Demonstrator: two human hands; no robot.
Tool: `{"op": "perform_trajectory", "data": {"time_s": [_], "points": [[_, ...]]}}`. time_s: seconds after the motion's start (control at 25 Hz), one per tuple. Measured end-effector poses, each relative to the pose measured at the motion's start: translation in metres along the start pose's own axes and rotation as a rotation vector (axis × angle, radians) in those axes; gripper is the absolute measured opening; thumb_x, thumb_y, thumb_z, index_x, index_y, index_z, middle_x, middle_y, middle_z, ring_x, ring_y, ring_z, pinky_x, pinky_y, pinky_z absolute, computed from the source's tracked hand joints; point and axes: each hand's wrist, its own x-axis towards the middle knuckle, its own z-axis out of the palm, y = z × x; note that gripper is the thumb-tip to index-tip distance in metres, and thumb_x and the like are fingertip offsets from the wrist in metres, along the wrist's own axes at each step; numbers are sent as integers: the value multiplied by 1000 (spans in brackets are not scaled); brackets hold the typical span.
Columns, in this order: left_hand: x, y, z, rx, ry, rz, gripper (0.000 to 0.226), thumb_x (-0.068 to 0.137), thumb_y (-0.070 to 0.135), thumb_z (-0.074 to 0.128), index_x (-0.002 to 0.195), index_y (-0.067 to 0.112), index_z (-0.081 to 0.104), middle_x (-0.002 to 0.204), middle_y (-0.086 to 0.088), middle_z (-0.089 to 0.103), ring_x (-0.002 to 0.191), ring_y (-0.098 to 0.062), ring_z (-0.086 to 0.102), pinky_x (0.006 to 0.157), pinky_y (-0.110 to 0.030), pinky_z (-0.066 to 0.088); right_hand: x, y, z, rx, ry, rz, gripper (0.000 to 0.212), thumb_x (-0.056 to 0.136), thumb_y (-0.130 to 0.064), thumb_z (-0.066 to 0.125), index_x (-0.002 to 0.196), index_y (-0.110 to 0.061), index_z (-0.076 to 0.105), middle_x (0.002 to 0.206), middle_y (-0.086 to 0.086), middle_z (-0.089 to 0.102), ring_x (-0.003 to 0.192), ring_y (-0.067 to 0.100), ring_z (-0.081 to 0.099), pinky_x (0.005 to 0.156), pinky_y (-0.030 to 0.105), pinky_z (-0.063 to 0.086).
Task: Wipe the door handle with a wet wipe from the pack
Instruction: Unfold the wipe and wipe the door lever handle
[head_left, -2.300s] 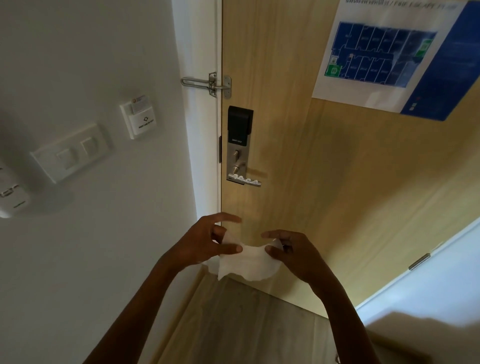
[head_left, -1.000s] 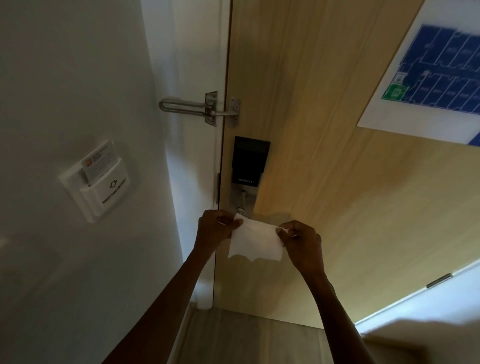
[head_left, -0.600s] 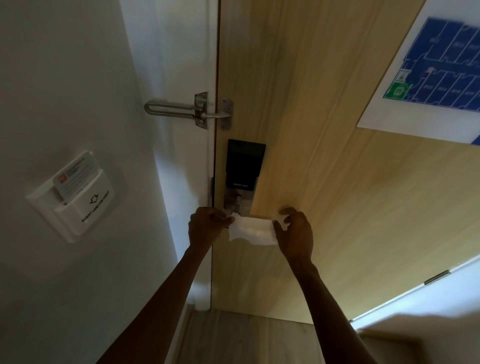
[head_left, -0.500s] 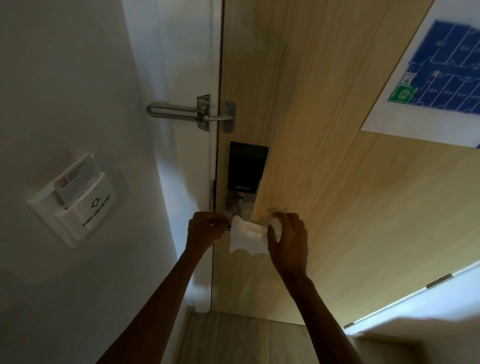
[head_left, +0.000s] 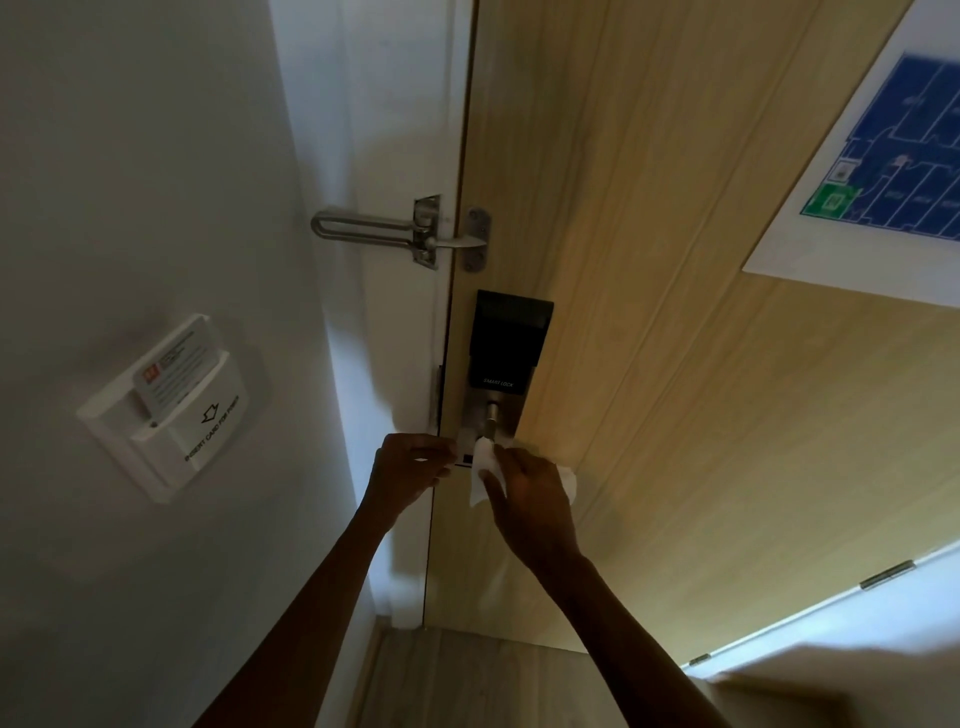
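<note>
**Wipe pressed to the handle, stroke about to run**

My right hand (head_left: 530, 499) was closed over the wet wipe (head_left: 480, 470), fingers curled down so the cloth sat between my palm and the door handle (head_left: 465, 460), which was almost wholly hidden beneath it. One white corner hung loose below my thumb and another poked out on the far side of the hand. My left hand (head_left: 410, 467) was lightly curled just beside the handle at the door's edge; I could not tell whether it held anything or only steadied against the frame.

To do this well, I judged I should wrap the wipe fully round the lever and draw it along its length, then turn to a fresh face of the cloth for the underside and the spindle (head_left: 491, 415) above.

The wipe looked thin, limp and damp, creasing easily. The lock plate (head_left: 470, 418) was brushed metal, smooth and hard; the black smart lock (head_left: 511, 338) panel above was matte. The door (head_left: 675, 312) showed pale wood grain.
</note>
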Motion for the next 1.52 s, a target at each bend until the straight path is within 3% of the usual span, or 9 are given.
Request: {"op": "perform_trajectory", "data": {"time_s": [0.16, 0.28, 0.44, 0.6, 0.8, 1.12, 1.32, 1.4, 1.52], "points": [[2, -4, 3, 15, 5, -11, 9, 83, 13, 72, 91, 13, 77, 85, -7, 78, 73, -22, 76, 64, -25, 58, 3, -11, 13, -251, -83, -48, 31, 81, -26, 73, 107, -11, 62, 96, 15, 70, 86, 32, 69, 80, 50, 55], [2, -2, 6, -17, 14, -23, 10, 83, 15, 72, 91, 16, 76, 83, -4, 78, 70, -20, 76, 62, -25, 58, 6, -10, 17, -379, -154, -36, 31, 78, -19, 74, 107, -12, 64, 93, 14, 69, 83, 31, 67, 80, 49, 54], [2, -1, 15, 44, 31, 17, 19, 84, 23, 71, 102, 16, 75, 88, -6, 77, 72, -18, 76, 65, -30, 60, 4, 3, 22, -338, -117, -101, 24, 89, -21, 57, 109, -8, 60, 92, 12, 66, 80, 26, 65, 77, 40, 53], [7, -1, 23, 156, 24, 71, 16, 82, 31, 73, 94, 21, 78, 84, -5, 78, 73, -22, 75, 70, -46, 63, 7, 21, 15, -255, -81, -198, 20, 92, -26, 55, 103, -10, 56, 81, 8, 65, 66, 20, 61, 66, 32, 50], [6, -1, 25, 282, 27, 230, 18, 77, 27, 78, 91, 17, 79, 76, -3, 77, 66, -22, 73, 70, -46, 62, 5, 42, 5, -238, -103, -268, 21, 90, -25, 60, 105, -12, 54, 79, 7, 64, 63, 20, 60, 63, 33, 50], [16, -3, 23, 95, -25, 85, 17, 73, 12, 80, 90, 12, 78, 87, -12, 78, 86, -25, 75, 85, -48, 59, 0, 88, -29, -197, -224, -342, 26, 84, -10, 67, 108, -9, 56, 77, 7, 64, 59, 21, 60, 54, 26, 40], [18, -1, 25, 12, -53, 30, 13, 74, 5, 78, 83, 14, 77, 69, 8, 77, 75, -14, 75, 78, -35, 62, -8, 118, -50, -221, -319, -215, 19, 95, -16, 51, 114, -11, 54, 89, 10, 66, 74, 28, 64, 57, 31, 43], [18, -1, 25, -6, -65, 51, 13, 75, 4, 77, 87, 9, 76, 66, 10, 76, 72, -9, 75, 71, -27, 62, -11, 122, -59, -76, -191, -31, 17, 99, -20, 44, 108, -15, 58, 88, 5, 68, 76, 19, 66, 62, 28, 48], [19, -6, 28, -10, -58, 74, 16, 77, 2, 75, 93, 2, 75, 63, 13, 75, 68, -5, 74, 62, -15, 57, -3, 99, -75, 291, 71, 117, 24, 103, -21, 38, 89, -24, 57, 65, -11, 58, 60, -1, 58, 55, 13, 38]]}}
